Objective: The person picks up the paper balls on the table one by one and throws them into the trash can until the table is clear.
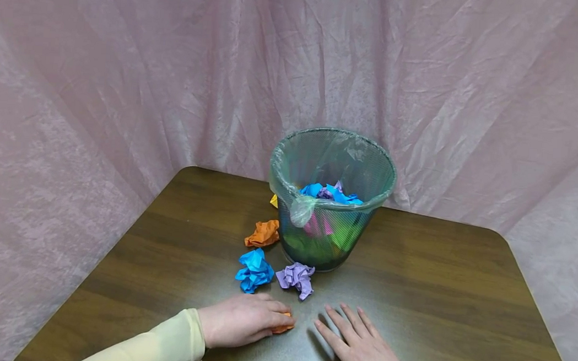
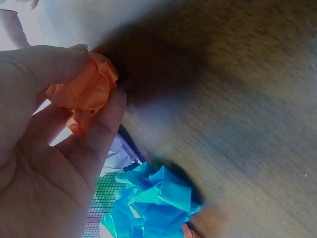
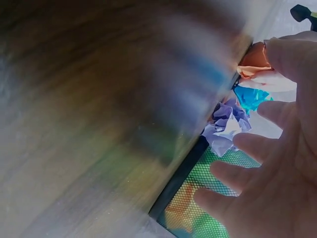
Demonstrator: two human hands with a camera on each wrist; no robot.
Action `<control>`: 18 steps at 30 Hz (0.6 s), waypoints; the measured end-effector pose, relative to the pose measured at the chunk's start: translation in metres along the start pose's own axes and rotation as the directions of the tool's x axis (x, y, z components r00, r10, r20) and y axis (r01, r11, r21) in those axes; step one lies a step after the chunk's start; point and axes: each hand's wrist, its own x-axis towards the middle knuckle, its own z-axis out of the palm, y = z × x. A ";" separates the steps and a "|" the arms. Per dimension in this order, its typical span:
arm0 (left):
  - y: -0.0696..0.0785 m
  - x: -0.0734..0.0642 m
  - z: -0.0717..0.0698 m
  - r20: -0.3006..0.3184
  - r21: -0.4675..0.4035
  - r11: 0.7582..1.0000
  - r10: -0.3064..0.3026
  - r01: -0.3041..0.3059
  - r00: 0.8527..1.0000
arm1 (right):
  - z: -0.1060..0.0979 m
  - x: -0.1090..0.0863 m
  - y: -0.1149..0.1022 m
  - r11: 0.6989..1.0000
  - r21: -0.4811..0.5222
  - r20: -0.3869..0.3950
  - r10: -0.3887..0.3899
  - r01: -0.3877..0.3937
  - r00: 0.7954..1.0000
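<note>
My left hand (image 1: 243, 318) pinches a crumpled orange paper ball (image 2: 86, 87) between thumb and fingers, low over the table at its front. To its right, my right hand (image 1: 360, 348) is spread with fingers apart and holds nothing. Just beyond the left hand lie a blue paper ball (image 1: 255, 270) and a purple paper ball (image 1: 296, 279). Another orange paper ball (image 1: 263, 233) sits farther back, beside the mesh wastebasket (image 1: 330, 221). In the right wrist view, the purple ball and the basket's mesh appear past my fingertips (image 3: 225, 176).
The wastebasket has a clear plastic liner (image 1: 302, 210) folded over its rim and holds several coloured paper balls. A bit of yellow paper (image 1: 274, 200) peeks out behind its left side. The brown wooden table (image 1: 436, 289) ends before a pink curtain (image 1: 245, 78).
</note>
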 end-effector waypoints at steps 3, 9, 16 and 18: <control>-0.001 0.000 0.000 0.009 -0.012 1.000 -0.006 0.006 1.000 | 0.001 -0.001 0.000 1.000 -0.002 -0.003 0.000 0.000 1.000; -0.002 0.001 0.000 0.006 -0.021 1.000 -0.004 0.005 1.000 | 0.002 -0.002 0.001 1.000 -0.020 -0.020 -0.010 0.010 1.000; -0.003 0.002 0.001 -0.015 0.005 1.000 0.012 -0.012 1.000 | 0.001 -0.001 0.001 1.000 -0.005 -0.002 0.004 -0.004 1.000; -0.003 0.002 0.001 -0.020 0.010 1.000 0.016 -0.016 1.000 | 0.000 -0.001 0.001 1.000 0.007 0.012 0.014 -0.014 1.000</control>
